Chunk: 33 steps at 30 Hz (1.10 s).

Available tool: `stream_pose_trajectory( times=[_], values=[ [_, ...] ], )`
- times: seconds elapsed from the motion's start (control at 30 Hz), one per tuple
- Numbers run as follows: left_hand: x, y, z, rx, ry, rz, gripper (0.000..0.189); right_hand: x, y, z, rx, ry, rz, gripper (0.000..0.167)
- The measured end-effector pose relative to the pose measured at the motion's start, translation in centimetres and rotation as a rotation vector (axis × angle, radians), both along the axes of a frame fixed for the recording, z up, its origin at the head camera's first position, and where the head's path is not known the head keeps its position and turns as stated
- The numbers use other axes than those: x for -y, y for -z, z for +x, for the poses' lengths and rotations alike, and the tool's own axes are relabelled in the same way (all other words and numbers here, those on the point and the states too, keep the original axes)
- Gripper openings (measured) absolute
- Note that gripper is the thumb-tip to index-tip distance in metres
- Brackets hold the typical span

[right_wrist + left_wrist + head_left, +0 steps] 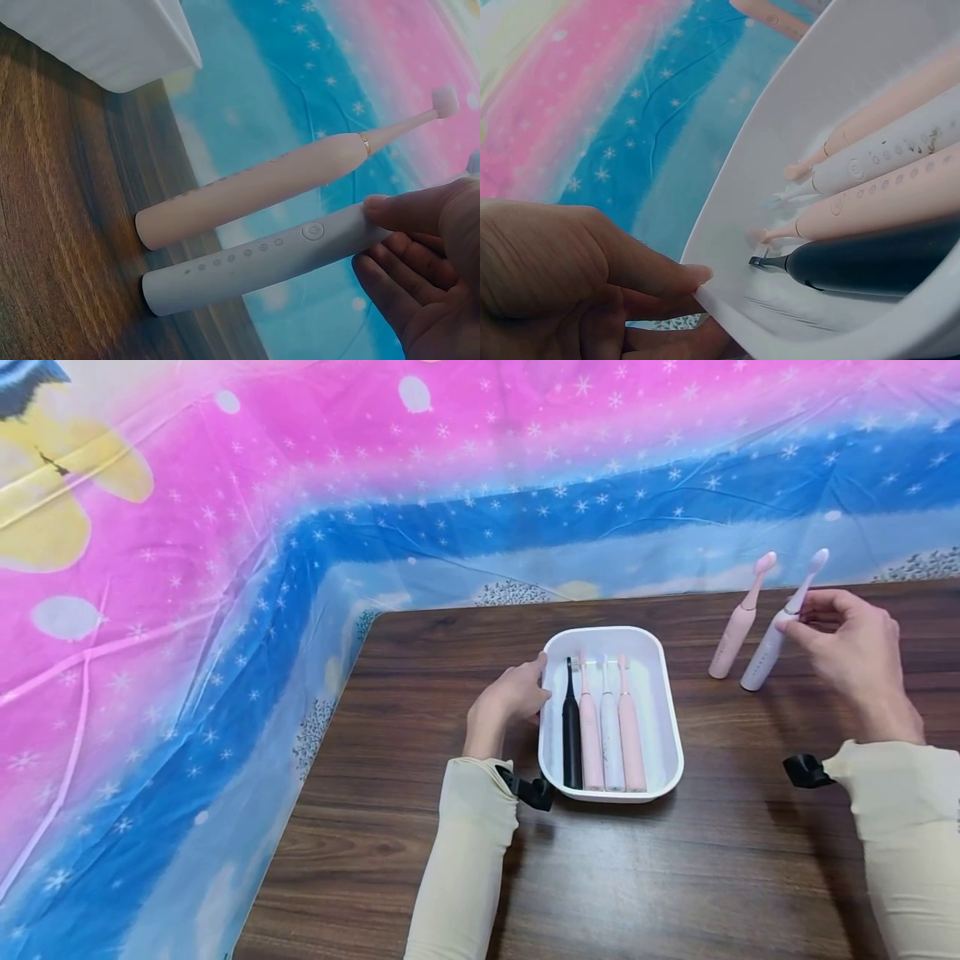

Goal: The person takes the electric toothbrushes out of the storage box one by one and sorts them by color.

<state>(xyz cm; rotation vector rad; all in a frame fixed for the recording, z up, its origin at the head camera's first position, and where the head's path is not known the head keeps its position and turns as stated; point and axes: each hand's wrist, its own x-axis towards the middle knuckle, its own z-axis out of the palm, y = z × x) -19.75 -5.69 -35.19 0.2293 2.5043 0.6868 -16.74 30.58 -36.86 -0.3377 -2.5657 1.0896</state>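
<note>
My left hand (513, 697) pinches the left rim of a white tray (670, 727), thumb on the rim and fingers outside it. Side by side in the tray lie a black electric toothbrush (572, 743), a pink one (591, 739), a white one (612, 739) and another pink one (632, 739), heads toward the far end. To the right, my right hand (855, 647) pinches a white electric toothbrush (255, 259) near its neck. That brush stands upright, its base at the table. Just left of it another pink electric toothbrush (255, 191) stands upright, untouched by the hand.
The dark wooden table (360, 852) ends at a back edge close behind the upright brushes. A pink and blue patterned cloth (450, 468) hangs behind the table and along its left side. Black straps (525, 787) sit at both wrists.
</note>
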Motion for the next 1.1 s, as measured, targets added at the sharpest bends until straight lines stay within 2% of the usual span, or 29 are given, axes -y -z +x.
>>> stream_pose_trajectory(
  times=[0.43,0.63,1.1],
  values=[
    [-0.15,-0.10,-0.10,0.019,-0.010,-0.002,0.064,0.18,-0.49,0.18,0.026,-0.066,0.070,0.050],
    [-0.21,-0.10,-0.07,-0.005,0.016,-0.031,0.064,0.24,-0.63,0.24,0.031,-0.095,0.082,0.049],
    [-0.10,-0.04,-0.21,-0.008,0.021,-0.049,0.064,0.38,-0.72,0.42,0.055,-0.108,0.113,0.050]
  ],
)
